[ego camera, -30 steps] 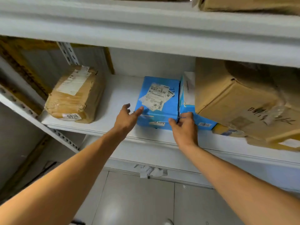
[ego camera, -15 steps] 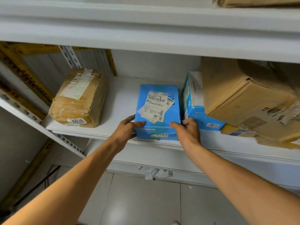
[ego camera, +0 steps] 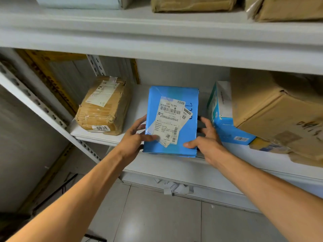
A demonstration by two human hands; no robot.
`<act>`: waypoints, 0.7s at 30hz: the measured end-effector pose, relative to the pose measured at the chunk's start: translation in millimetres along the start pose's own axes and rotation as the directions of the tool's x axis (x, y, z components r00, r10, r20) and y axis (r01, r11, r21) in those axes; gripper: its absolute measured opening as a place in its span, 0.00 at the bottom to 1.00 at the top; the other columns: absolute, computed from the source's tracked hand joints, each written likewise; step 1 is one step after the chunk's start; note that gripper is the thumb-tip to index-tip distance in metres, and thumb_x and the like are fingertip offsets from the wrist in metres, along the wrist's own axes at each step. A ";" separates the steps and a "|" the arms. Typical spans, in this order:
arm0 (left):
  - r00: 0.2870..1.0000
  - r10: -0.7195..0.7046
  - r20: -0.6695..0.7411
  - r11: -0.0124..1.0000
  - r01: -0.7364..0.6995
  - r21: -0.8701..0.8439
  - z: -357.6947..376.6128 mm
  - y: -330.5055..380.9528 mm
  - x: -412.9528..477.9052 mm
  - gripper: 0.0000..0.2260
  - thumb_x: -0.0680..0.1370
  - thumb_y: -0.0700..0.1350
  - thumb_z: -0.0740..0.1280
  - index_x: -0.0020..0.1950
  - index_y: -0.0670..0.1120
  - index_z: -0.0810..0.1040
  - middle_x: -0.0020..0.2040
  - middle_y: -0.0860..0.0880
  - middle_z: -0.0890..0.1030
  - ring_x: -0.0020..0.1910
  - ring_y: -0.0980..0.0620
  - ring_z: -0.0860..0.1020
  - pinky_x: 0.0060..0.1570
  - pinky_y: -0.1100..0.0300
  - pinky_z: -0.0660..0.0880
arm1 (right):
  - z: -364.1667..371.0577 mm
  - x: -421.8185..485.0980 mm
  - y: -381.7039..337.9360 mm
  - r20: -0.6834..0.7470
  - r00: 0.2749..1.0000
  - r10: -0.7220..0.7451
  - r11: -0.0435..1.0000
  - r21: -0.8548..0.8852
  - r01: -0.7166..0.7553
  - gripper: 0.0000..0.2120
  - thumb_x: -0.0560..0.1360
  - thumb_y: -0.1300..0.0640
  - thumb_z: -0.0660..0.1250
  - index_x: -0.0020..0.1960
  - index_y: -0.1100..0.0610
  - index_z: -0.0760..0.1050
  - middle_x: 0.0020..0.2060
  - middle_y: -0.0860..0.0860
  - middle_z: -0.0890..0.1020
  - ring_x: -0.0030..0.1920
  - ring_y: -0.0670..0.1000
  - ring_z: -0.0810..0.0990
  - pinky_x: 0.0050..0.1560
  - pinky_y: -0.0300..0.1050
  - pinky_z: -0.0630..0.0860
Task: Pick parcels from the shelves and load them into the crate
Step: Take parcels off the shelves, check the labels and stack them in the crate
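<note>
Two sets of fingers (ego camera: 150, 137) pinch the blue parcel (ego camera: 172, 119) at its near corners, thumbs on top, left hand (ego camera: 132, 143) and right hand (ego camera: 207, 143) one each side. Its near end pokes out past the shelf (ego camera: 244, 159) edge. Hold tight and pull straight out, so the blue box (ego camera: 225, 127) just right of the fingers gets no bump. Fingers underneath are hidden. No crate shows.
</note>
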State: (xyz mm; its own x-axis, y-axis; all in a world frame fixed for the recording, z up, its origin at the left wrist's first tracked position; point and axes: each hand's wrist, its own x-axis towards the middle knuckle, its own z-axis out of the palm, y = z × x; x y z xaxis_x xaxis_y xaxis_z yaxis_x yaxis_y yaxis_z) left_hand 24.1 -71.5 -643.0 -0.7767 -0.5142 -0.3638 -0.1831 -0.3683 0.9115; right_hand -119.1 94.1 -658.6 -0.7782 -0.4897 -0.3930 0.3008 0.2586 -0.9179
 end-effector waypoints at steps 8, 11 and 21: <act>0.991 0.081 -0.103 0.993 -0.072 0.091 0.9 -2.1 -9.4 0.14 0.71 0.29 0.71 0.46 0.43 0.71 0.60 0.43 0.80 0.54 0.41 0.80 0.60 0.41 0.75 | 5.4 -5.4 -1.5 -0.040 0.999 -0.031 0.998 0.048 0.033 0.22 0.63 0.76 0.72 0.47 0.56 0.71 0.48 0.56 0.84 0.46 0.56 0.84 0.44 0.51 0.82; 0.983 0.126 -0.133 0.992 -0.127 -0.001 -5.4 -4.4 -12.4 0.17 0.69 0.22 0.67 0.44 0.43 0.68 0.56 0.42 0.80 0.50 0.43 0.81 0.56 0.40 0.77 | 8.5 -8.1 -9.5 -0.075 0.994 -0.084 0.993 0.080 0.090 0.22 0.60 0.78 0.72 0.44 0.57 0.70 0.47 0.55 0.82 0.45 0.54 0.82 0.38 0.47 0.80; 0.966 0.236 -0.104 0.971 -0.237 0.000 -2.1 17.5 -14.6 0.30 0.65 0.22 0.68 0.65 0.41 0.75 0.57 0.42 0.79 0.54 0.46 0.80 0.45 0.53 0.80 | 6.0 -9.3 -35.0 -0.028 0.986 -0.164 0.980 0.112 0.166 0.29 0.62 0.81 0.69 0.55 0.56 0.78 0.48 0.50 0.84 0.46 0.49 0.83 0.39 0.40 0.79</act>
State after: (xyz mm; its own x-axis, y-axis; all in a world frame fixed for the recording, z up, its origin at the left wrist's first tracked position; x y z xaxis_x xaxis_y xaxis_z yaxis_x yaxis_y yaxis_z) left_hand 33.5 -72.0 -622.1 -0.7308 -0.6644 -0.1563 0.0064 -0.2357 0.9718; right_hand -119.1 84.5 -623.1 -0.8323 -0.5019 -0.2353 0.2272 0.0783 -0.9707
